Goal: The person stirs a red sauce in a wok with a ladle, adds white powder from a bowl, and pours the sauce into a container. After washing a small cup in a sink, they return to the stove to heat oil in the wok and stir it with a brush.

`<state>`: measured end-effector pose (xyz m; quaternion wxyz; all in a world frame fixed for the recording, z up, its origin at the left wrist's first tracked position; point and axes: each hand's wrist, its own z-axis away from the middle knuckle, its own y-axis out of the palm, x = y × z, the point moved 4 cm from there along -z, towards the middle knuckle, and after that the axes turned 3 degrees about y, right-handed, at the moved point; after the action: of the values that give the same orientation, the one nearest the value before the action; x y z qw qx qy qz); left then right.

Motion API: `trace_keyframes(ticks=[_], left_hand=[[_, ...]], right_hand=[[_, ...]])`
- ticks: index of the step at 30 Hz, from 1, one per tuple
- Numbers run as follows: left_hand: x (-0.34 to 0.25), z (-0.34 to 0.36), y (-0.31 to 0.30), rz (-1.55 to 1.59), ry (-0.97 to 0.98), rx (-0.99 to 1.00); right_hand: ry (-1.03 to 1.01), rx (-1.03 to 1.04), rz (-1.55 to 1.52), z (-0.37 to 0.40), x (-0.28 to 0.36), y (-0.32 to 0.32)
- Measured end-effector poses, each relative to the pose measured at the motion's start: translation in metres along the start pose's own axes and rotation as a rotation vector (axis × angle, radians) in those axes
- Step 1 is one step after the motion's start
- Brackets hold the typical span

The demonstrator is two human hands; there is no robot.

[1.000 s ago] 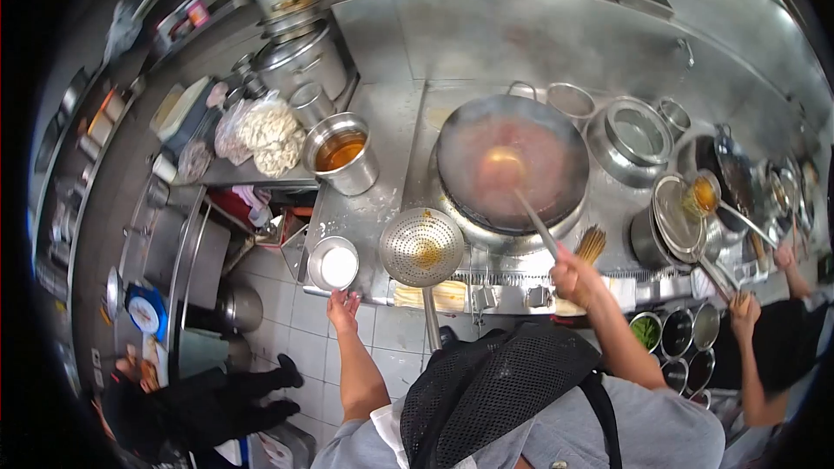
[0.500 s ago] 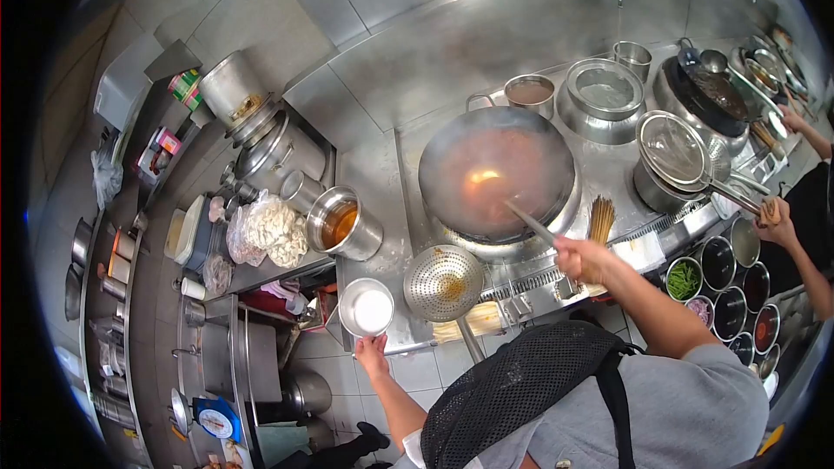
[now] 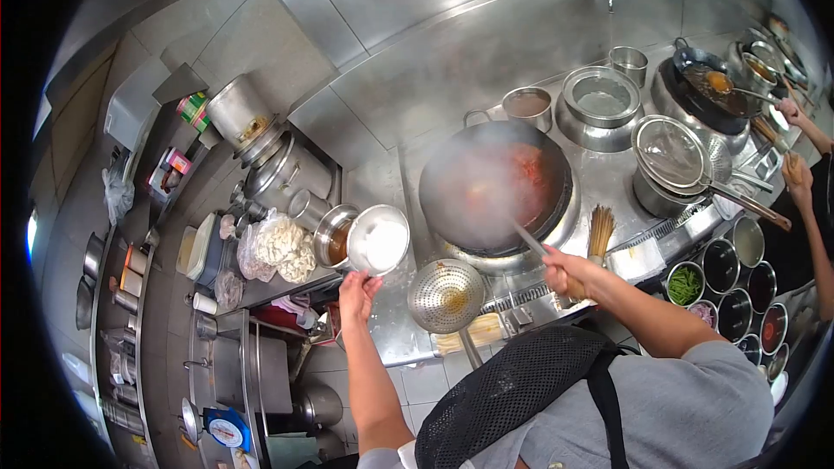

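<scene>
Head view: round steel bowl point(image 3: 351, 234), white powder point(image 3: 384, 243) inside

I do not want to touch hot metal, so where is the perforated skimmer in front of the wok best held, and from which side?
Grip the perforated skimmer by its long straight handle, coming from the front of the stove. The handle points away from the steaming wok and juts past the counter edge, so fingers can close around it; its round bowl lies flat near the burner.

Steel counter point(image 3: 375, 181), wok point(image 3: 495, 184), perforated skimmer point(image 3: 446, 297), oil pot point(image 3: 334, 240)
</scene>
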<state>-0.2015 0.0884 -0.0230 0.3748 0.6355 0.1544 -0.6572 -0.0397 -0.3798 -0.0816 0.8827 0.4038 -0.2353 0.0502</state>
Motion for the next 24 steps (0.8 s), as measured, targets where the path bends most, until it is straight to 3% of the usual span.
trace_keyframes(ticks=[2,5,6,8,9,10,12,13,14,16,18,20,24], left_hand=[[-0.007,-0.014,0.020,-0.054,-0.020,0.062],[-0.025,-0.017,0.056,-0.066,-0.014,0.081],[-0.028,-0.022,0.064,-0.074,-0.018,0.084],[-0.036,-0.031,0.076,-0.128,0.021,0.114],[-0.038,-0.036,0.080,-0.124,0.030,0.136],[-0.041,-0.038,0.087,-0.122,0.032,0.133],[-0.045,-0.040,0.101,-0.128,0.050,0.155],[-0.045,-0.042,0.107,-0.130,0.048,0.156],[-0.043,-0.042,0.111,-0.130,0.040,0.151],[-0.039,-0.038,0.120,-0.096,0.037,0.137],[-0.029,-0.035,0.119,-0.057,0.053,0.125],[-0.018,-0.029,0.112,-0.014,0.054,0.108],[0.002,-0.005,0.101,0.000,0.042,0.048]], right_hand=[[0.095,0.125,-0.124,-0.021,0.029,-0.006],[-0.189,-0.118,0.557,-0.039,0.044,-0.027],[-0.188,-0.118,0.547,-0.037,0.039,-0.034],[-0.588,-0.545,1.296,-0.021,0.036,-0.052],[-0.697,-0.586,1.397,-0.021,0.025,-0.071],[-0.698,-0.582,1.400,-0.006,0.020,-0.061],[-0.332,-0.311,0.827,0.023,0.003,-0.046],[-0.208,-0.167,0.541,0.027,-0.001,-0.035],[-0.199,-0.169,0.541,0.021,0.004,-0.039],[0.065,0.146,-0.080,0.003,0.018,-0.038],[0.036,0.103,0.053,0.003,0.026,-0.023],[-0.291,-0.171,0.829,0.021,0.038,-0.002],[-0.396,-0.179,0.859,0.045,0.074,-0.006]])
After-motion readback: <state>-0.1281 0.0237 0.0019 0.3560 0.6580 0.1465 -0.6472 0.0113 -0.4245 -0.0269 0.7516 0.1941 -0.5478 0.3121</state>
